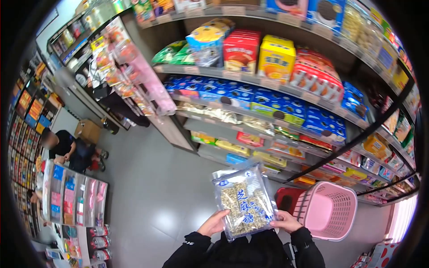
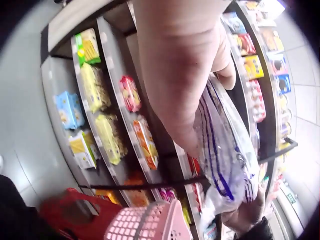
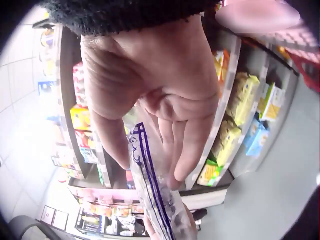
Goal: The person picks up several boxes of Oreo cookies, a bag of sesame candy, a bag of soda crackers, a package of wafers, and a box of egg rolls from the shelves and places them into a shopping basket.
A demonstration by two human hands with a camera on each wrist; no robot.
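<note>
Between both hands, low in the head view, is a clear plastic bag of sesame candy (image 1: 245, 203) with large blue characters on its front. My left hand (image 1: 214, 223) pinches its left edge, thumb over the front. At the opposite edge my right hand (image 1: 288, 221) grips it, thumb on the front and fingers behind. The left wrist view shows the bag (image 2: 222, 145) edge-on, its side seam marked with blue lines, under the left hand (image 2: 182, 75). From the right wrist, the right hand (image 3: 155, 95) has thumb and fingers on either side of the bag (image 3: 155, 190).
A pink basket (image 1: 308, 219) stands on the floor to the right, beside a red one (image 1: 286, 198). Snack shelves (image 1: 268, 82) rise ahead, with a dark rail (image 1: 357, 134) across their right part. A seated person (image 1: 71, 147) is at the left near a display counter (image 1: 73, 194).
</note>
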